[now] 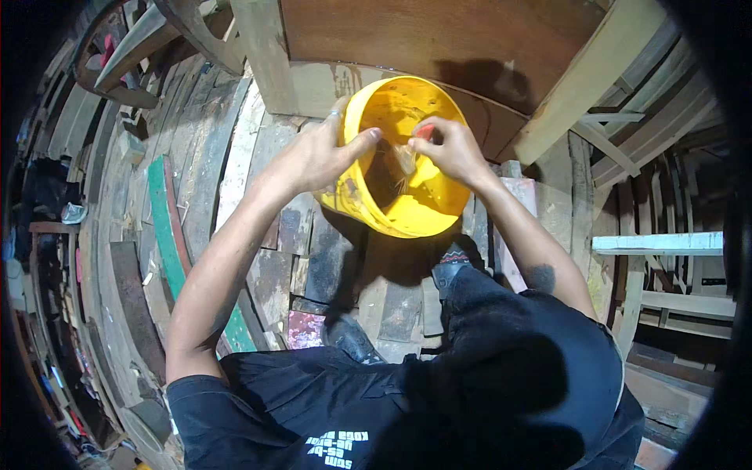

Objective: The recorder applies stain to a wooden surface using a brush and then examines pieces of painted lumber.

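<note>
While the left hand (317, 157) steadies the rim, a round yellow plastic bucket (442, 210) sits tilted in front of the person, its mouth turned up toward the head camera. Left fingers are clamped on the bucket wall, thumb over the inner side, the others outside and partly hidden. Right hand (454, 150) is at the mouth, thumb and fingers pinched together on a small flat brush with a red-orange handle and pale bristles (404, 160); brush is inside the bucket, bristles pointing down. Dark area on the bucket's inner left side, contents unclear; smears on the walls. Can't tell whether the bucket's base touches the floor. Beyond it, a large reddish-brown wooden panel (423, 35) stands between a pale wooden post (265, 59) on the left and a slanting pale wooden post (591, 82) on the right. Floor of worn wooden planks (399, 313) below, a green-painted board (163, 211) to the left, a pale blue board (662, 244) at right.
</note>
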The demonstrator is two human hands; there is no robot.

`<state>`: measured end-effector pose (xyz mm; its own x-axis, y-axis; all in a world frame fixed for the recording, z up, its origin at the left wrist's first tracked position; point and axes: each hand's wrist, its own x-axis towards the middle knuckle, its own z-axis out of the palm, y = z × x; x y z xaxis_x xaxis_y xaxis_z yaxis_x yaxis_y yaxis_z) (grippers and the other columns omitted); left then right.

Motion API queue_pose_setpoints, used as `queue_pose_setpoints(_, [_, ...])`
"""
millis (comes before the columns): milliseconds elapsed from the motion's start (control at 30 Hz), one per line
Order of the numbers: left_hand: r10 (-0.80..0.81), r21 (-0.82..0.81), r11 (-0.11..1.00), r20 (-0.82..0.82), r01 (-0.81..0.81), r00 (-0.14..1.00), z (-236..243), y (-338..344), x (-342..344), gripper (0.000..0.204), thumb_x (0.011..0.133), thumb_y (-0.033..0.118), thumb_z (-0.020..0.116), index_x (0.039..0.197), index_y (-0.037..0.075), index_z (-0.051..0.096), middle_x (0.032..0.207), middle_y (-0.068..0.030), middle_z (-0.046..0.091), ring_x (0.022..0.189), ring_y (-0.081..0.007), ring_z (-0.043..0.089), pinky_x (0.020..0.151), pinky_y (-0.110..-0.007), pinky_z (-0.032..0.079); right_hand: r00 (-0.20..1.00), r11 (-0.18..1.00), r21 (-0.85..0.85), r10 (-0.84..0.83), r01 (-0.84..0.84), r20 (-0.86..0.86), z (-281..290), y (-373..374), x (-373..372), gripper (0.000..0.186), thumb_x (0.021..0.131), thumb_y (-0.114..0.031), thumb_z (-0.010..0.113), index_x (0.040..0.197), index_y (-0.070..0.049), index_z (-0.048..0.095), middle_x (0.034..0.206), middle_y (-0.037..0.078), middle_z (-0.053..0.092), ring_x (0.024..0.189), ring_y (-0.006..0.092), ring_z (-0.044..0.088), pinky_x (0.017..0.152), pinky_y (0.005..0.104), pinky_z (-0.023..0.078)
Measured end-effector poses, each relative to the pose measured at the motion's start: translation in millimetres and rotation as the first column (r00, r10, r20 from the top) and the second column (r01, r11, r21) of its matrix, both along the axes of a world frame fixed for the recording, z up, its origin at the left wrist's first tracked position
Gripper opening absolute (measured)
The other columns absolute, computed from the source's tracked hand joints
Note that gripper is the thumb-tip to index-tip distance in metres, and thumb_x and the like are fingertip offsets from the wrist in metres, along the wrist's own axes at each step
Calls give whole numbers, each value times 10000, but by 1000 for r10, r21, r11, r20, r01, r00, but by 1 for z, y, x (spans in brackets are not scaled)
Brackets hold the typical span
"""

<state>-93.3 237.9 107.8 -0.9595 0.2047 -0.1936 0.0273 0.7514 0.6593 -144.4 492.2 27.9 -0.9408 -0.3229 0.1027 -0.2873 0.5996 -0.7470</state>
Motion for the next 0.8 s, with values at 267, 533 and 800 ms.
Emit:
queue_pose_setpoints(267, [52, 62, 997, -59, -48, 997, -22, -36, -12, 661, 1053, 436, 505, 1539, 14, 355, 1363, -259, 599, 1270, -309, 599, 1109, -382, 412, 966, 776, -577, -215, 256, 140, 49, 48, 21, 153, 1025, -194, 623, 1056, -45, 617, 844, 20, 645, 677, 93, 629, 590, 238, 512])
queue_pose_setpoints(533, [154, 137, 976, 103, -167, 983, -15, -37, -13, 724, 1050, 474, 470, 1583, 37, 249, 1124, -273, 674, 530, -220, 673, 438, -297, 558, 911, 645, -702, -412, 300, 11, 45, 110, 23, 246, 1063, -185, 553, 1237, -11, 561, 1001, 134, 694, 857, 231, 731, 698, 316, 608])
queue_pose_setpoints(800, [153, 217, 960, 134, -179, 979, -12, -43, -4, 655, 1053, 440, 459, 1566, 76, 273, 921, -206, 678, 504, -217, 667, 409, -298, 559, 633, 765, -368, -645, 529, -429, 21, 141, -2, 277, 983, -175, 689, 1218, -29, 706, 1103, 108, 757, 948, 162, 716, 865, 319, 549])
